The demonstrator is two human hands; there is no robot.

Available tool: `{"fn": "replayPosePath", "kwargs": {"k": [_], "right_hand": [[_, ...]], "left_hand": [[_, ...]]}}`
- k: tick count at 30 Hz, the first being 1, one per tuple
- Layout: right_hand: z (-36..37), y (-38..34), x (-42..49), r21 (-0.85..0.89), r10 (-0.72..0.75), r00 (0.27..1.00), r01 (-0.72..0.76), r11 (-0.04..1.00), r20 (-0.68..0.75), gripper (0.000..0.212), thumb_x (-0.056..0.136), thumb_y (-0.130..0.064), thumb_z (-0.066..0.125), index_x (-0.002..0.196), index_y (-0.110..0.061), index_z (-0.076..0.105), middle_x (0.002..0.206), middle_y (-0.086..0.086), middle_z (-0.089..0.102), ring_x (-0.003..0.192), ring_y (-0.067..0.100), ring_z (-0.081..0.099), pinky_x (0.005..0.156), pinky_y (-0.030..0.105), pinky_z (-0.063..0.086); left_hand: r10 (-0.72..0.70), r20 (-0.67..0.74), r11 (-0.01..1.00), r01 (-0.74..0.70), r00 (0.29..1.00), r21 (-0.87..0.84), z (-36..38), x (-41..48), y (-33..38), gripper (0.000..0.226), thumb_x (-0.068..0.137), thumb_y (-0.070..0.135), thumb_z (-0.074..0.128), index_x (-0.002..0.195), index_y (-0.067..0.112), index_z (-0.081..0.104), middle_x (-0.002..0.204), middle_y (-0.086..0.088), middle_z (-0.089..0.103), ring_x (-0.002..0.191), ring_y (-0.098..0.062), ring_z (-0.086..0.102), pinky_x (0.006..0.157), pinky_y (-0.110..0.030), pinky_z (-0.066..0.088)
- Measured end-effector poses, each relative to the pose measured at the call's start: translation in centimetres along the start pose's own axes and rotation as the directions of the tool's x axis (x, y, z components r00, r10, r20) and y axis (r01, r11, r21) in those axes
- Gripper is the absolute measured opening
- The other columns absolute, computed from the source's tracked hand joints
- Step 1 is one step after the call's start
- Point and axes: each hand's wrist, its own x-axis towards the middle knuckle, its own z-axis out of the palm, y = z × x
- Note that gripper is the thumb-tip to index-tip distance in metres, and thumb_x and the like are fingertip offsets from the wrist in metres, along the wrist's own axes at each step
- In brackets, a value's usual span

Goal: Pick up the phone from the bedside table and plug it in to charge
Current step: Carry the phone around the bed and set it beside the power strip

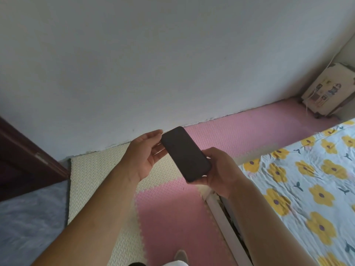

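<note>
**Above the foam floor: phone in hand, charger still to find**

Between the bed and the wall, you hold the flat black rectangular phone point(186, 154) in the air, over the pink and cream interlocking foam floor mats point(169, 212). It is off any worktop already, so the pick-up looks done and you are in the carrying stage, with the plugging-in still ahead.

Your right hand point(219, 169) carries the weight: its fingers are wrapped around the lower end of the phone, the dark screen facing up at you. Your left hand point(148, 150) is half open, palm turned towards you, and its fingers point(156, 134) touch the top corner of the phone in a light pinch, steadying rather than gripping.

No cable or plug shows in either hand. A thin pale cord point(330, 64) runs down the far right corner of the room, by a cream-coloured box with printed labels point(324, 89) that stands on the floor against the wall; whether that is the charger lead I cannot tell. The bed with its white sheet printed with yellow flowers point(307, 189) lies to your right.

Next you will probably need to find the cable's end, free your left hand to take it, and turn the phone so that its charging port faces the plug. The port itself is hidden under your right palm.
</note>
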Motion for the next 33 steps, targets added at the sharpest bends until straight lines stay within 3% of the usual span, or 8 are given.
{"fn": "replayPosePath", "kwargs": {"k": [16,22,30,33], "right_hand": [[5.2,-6.1,13.9,0.095,-0.078,0.986,0.092,0.991,-0.146,0.027,0.09,-0.009,0.053,0.114,0.003,0.057,0.097,0.029,0.072,0.085,0.048,0.074,0.067,0.057,0.061],[7.3,-8.4,18.0,0.15,-0.12,0.963,0.159,0.976,-0.241,0.014,0.09,-0.007,0.054,0.1,0.002,0.059,0.092,0.028,0.071,0.082,0.048,0.074,0.064,0.056,0.061],[5.0,-12.4,21.7,0.203,-0.164,0.931,0.238,0.95,-0.325,0.021,0.091,-0.009,0.056,0.107,0.002,0.062,0.101,0.03,0.065,0.082,0.044,0.073,0.066,0.053,0.062],[2.8,-14.0,23.2,0.213,-0.178,0.919,0.264,0.941,-0.352,0.019,0.091,-0.009,0.056,0.104,0.003,0.063,0.094,0.03,0.069,0.08,0.045,0.074,0.065,0.054,0.062]], "left_hand": [[-0.134,0.202,0.991,0.132,0.97,0.02,0.4,17.8,8.5,0.019,0.099,0.012,0.066,0.117,0.009,0.071,0.107,-0.014,0.083,0.098,-0.027,0.081,0.072,-0.034,0.065],[-0.194,0.293,0.981,0.18,0.936,0.075,1.6,23.8,12.0,0.018,0.102,0.014,0.063,0.114,0.007,0.074,0.108,-0.014,0.082,0.098,-0.025,0.081,0.074,-0.032,0.065],[-0.285,0.384,0.959,0.259,0.878,0.119,6.3,31.2,12.3,0.017,0.1,0.017,0.066,0.107,0.009,0.079,0.113,-0.014,0.081,0.101,-0.025,0.08,0.074,-0.031,0.065],[-0.303,0.405,0.953,0.27,0.863,0.138,8.8,34.0,11.6,0.017,0.1,0.017,0.067,0.107,0.009,0.08,0.113,-0.015,0.081,0.102,-0.026,0.08,0.074,-0.032,0.065]]}}
